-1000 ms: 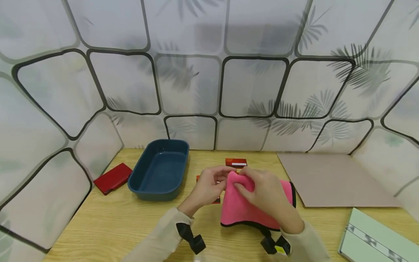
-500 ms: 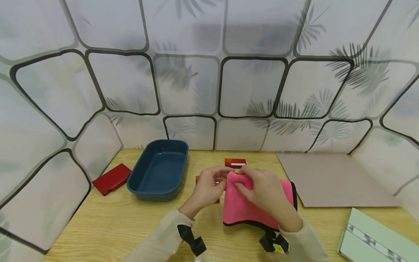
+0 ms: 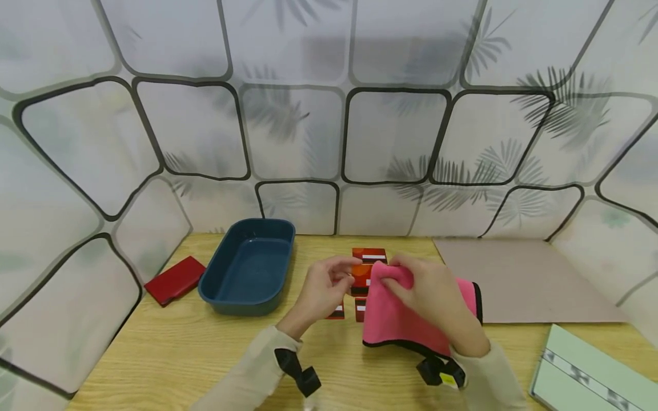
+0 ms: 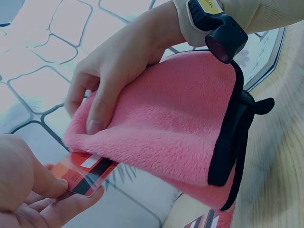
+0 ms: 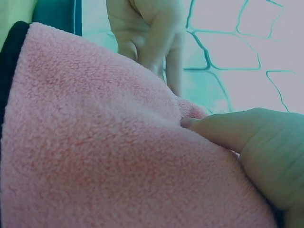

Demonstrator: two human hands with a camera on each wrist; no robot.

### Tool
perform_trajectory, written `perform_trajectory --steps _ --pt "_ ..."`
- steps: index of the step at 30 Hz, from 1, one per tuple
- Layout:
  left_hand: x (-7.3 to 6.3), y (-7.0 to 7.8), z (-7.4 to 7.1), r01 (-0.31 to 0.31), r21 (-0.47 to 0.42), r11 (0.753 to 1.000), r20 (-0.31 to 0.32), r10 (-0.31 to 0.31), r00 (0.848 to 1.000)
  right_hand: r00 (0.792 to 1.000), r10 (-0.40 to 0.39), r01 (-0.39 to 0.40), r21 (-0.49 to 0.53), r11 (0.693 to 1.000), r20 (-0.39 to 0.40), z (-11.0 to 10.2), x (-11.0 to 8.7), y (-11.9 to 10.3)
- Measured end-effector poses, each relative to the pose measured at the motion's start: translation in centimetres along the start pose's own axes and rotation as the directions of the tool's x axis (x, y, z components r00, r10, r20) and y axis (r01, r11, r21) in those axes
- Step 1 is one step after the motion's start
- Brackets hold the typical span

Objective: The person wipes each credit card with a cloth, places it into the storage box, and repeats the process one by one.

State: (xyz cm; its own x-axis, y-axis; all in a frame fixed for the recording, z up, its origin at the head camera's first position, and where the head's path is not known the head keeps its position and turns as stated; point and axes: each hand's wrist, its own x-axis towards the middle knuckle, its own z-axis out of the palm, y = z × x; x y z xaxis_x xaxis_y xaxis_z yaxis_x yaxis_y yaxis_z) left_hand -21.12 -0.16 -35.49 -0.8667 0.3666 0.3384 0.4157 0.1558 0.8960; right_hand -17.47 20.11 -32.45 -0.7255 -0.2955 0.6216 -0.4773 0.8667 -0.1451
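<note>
While left hand (image 3: 324, 290) is pinching red card (image 4: 89, 178), low middle of head view, right hand (image 3: 436, 297) is gripping pink cloth (image 3: 393, 321); snagging cloth could be pulling card loose.

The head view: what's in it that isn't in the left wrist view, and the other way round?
Only the head view shows the deep blue rectangular tray and flat red rectangular case. Only the left wrist view shows the round dark lens of the black right-wrist camera. Both show the right hand holding fuzzy pink, black-trimmed cloth, and the left hand.
</note>
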Motion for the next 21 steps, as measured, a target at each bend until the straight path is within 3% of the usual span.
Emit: perform_trajectory --steps 6,11,17,21 --pt "0.1 0.0 -0.4 0.031 0.002 1.000 -0.026 -0.031 0.999 0.994 0.097 -0.096 -0.034 0.995 0.049 -0.5 -0.2 1.0" --pt "0.1 0.3 -0.7 0.039 -0.050 0.998 -0.071 -0.042 0.997 0.987 0.153 -0.150 -0.079 0.986 0.038 -1.0 -0.4 2.2" --pt "0.3 0.7 -1.3 0.023 -0.085 0.996 -0.137 -0.035 0.990 0.990 0.144 -0.144 -0.041 0.989 0.001 -1.9 -0.4 3.4" --pt "0.6 0.7 -1.6 0.023 -0.073 0.997 -0.160 -0.034 0.986 0.994 0.097 -0.097 0.022 0.995 -0.042 -2.3 -0.3 3.6"
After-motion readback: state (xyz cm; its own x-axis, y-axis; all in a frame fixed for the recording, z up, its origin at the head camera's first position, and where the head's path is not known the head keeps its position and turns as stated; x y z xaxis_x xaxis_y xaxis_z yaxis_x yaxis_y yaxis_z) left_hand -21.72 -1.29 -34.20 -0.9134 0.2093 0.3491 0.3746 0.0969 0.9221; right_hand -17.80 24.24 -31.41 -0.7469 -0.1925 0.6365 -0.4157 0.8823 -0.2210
